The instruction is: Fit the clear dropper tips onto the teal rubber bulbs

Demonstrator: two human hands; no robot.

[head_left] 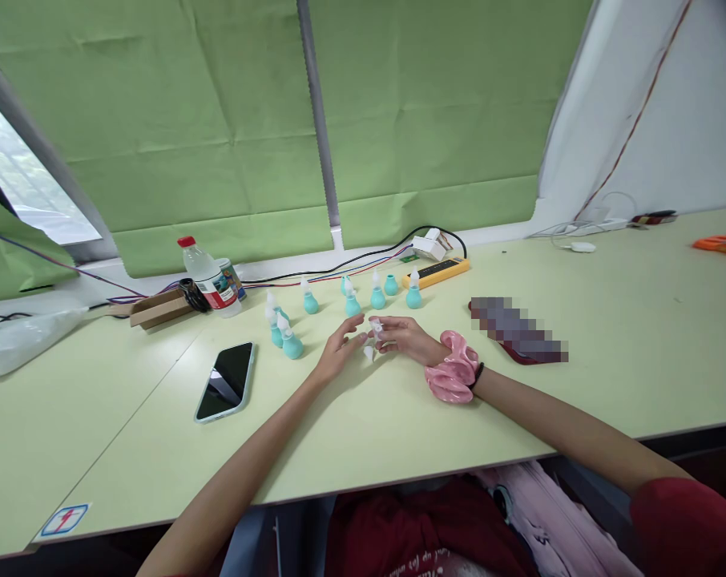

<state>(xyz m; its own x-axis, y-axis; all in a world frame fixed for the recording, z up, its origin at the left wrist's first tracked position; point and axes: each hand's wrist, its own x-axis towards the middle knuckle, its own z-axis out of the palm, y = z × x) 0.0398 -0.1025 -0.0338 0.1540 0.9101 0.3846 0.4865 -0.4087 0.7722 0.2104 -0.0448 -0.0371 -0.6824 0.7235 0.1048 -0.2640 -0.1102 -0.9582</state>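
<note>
Left of your fingers: a phone (225, 381), flat glossy black slab, lies screen up on the matte pale-green table (609, 353). Beyond it, a clear plastic water bottle (205, 276) with a red cap.

Your left hand (337, 349): fingers spread and lightly curled, tips just touching a small white translucent nozzle cap (369, 353) lying on the table. Not gripping it, as far as I can see.

Your right hand (406, 336): fingertips pinch a second white cap (376, 325), held just above the first. Pink ruffled scrunchie (453, 375) on that wrist.

Just past both sets of fingertips: a loose arc of teal bulb bottles (377, 298), round soft-looking bodies, most with white conical tips.

Judgement: you're mid-step, sorting or fitting caps. The next move needs a firm two-finger pinch; the caps are tiny, slick and light.
</note>
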